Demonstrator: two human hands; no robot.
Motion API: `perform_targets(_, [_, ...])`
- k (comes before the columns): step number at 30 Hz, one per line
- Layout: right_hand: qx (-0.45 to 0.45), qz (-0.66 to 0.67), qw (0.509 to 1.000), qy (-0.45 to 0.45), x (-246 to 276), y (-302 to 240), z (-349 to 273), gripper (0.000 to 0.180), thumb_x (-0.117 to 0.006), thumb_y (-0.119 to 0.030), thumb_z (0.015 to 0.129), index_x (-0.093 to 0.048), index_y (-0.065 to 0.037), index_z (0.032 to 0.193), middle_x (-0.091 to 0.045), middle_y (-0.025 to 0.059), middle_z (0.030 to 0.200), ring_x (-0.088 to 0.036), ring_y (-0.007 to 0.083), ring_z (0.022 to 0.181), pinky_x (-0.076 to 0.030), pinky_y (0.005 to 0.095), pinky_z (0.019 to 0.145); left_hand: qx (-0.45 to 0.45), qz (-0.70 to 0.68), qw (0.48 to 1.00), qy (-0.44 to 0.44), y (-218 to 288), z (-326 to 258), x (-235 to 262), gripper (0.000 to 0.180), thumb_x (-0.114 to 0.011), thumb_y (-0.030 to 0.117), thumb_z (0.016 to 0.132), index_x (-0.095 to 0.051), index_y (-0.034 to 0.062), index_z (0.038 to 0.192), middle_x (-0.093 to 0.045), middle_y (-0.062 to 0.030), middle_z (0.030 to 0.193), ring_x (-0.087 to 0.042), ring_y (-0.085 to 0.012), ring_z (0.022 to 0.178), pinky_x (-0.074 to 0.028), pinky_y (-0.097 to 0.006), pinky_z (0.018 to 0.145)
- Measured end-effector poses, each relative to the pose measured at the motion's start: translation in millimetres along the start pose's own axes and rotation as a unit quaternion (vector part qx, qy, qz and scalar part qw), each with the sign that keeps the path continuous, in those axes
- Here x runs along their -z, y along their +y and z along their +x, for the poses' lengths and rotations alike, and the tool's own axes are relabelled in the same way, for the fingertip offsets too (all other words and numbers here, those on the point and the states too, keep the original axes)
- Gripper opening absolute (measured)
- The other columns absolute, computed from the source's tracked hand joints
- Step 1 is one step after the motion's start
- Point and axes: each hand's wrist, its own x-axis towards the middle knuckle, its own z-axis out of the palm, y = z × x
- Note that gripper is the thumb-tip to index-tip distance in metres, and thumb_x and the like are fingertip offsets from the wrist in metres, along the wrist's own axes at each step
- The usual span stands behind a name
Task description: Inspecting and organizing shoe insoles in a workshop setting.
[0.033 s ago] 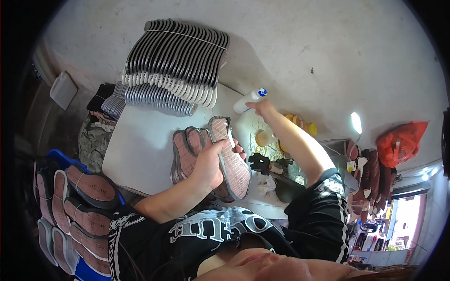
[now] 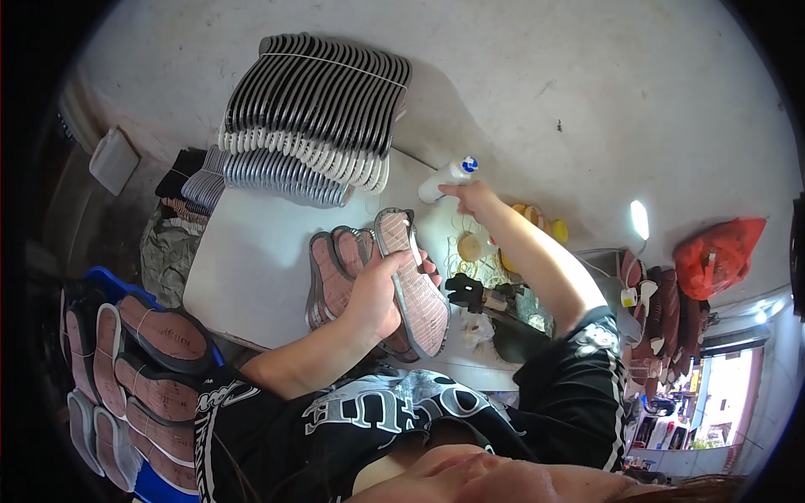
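My left hand (image 2: 373, 298) is closed round the waist of a shoe sole (image 2: 423, 314), with a ribbed pinkish-brown face and grey rim. A pale strip shows near my fingers on this sole. Behind my left hand, more pinkish soles (image 2: 323, 264) lie on the white table, partly covered by the hand and forearm. My right arm reaches out to a white bottle (image 2: 443, 183) with a blue cap. My right hand (image 2: 476, 199) is beside its base, index finger stretched out in front of it; contact is unclear, and the other fingers are partly hidden.
A banded row of black-and-white soles (image 2: 319, 109) stands at the table's back, above grey ones (image 2: 281, 178). Loose rubber bands (image 2: 459, 225) and a yellow tape roll (image 2: 474, 246) lie right of centre. A blue crate (image 2: 105, 281) at left holds soles. A red bag (image 2: 719, 256) hangs right.
My right hand has shifted very slightly toward me and to the right. My left hand, the sole and the bottle look the same.
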Motion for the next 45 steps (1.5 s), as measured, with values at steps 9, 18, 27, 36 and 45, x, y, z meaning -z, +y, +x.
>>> perform_targets(9, [0.489, -0.206, 0.845, 0.065, 11.9, -31.9, -245.1, 0.067, -0.046, -0.005, 0.079, -0.024, 0.004, 0.142, -0.055, 0.0110, 0.131, -0.033, 0.0265, 0.136, -0.002, 0.0575, 0.110, -0.017, 0.053, 0.998, -0.016, -26.6, -11.2, -14.2, 0.029, -0.043, 0.003, 0.085, -0.050, 0.0037, 0.113, -0.058, -0.0114, 0.103, -0.058, -0.0243, 0.100, -0.046, -0.041, 0.089])
perform_targets(18, [0.444, -0.192, 0.869, 0.108, 5.1, 15.9, -279.3, 0.069, -0.045, -0.005, 0.078, -0.021, 0.011, 0.140, -0.055, 0.0158, 0.129, -0.027, 0.0287, 0.139, -0.003, 0.0572, 0.109, -0.025, 0.095, 0.994, -0.046, -69.4, -32.7, -22.9, 0.041, -0.040, 0.003, 0.087, -0.040, -0.0005, 0.128, -0.053, -0.0132, 0.119, -0.054, -0.0235, 0.111, -0.042, -0.039, 0.097])
perform_targets(27, [0.431, -0.118, 0.881, 0.156, 5.6, 52.0, -306.3, 0.068, -0.047, -0.006, 0.077, -0.025, 0.006, 0.140, -0.058, 0.0152, 0.124, -0.034, 0.0279, 0.136, -0.009, 0.0551, 0.106, -0.011, 0.183, 0.982, -0.034, -90.7, -53.4, -27.0, 0.055, -0.037, 0.001, 0.087, -0.027, 0.0064, 0.140, -0.044, -0.0143, 0.130, -0.048, -0.0240, 0.119, -0.040, -0.037, 0.100])
perform_targets(36, [0.438, -0.049, 0.872, 0.215, -0.8, 70.1, -323.1, 0.072, -0.044, -0.004, 0.075, -0.021, 0.005, 0.142, -0.046, 0.0233, 0.136, -0.035, 0.0302, 0.135, -0.007, 0.0513, 0.108, -0.026, 0.207, 0.970, -0.124, -119.2, -60.8, -27.7, 0.053, -0.026, 0.043, 0.102, -0.031, 0.0049, 0.139, -0.044, -0.0149, 0.133, -0.048, -0.0216, 0.120, -0.039, -0.035, 0.101])
perform_targets(45, [0.437, -0.102, 0.854, 0.262, 1.5, 79.3, -328.8, 0.062, -0.048, -0.010, 0.074, -0.039, 0.005, 0.134, -0.053, 0.0166, 0.131, -0.038, 0.0245, 0.134, -0.012, 0.0534, 0.105, -0.012, 0.204, 0.972, -0.118, -123.6, -59.8, -18.9, 0.054, -0.024, 0.042, 0.102, -0.030, 0.0043, 0.141, -0.043, -0.0115, 0.136, -0.041, -0.0202, 0.127, -0.034, -0.034, 0.106])
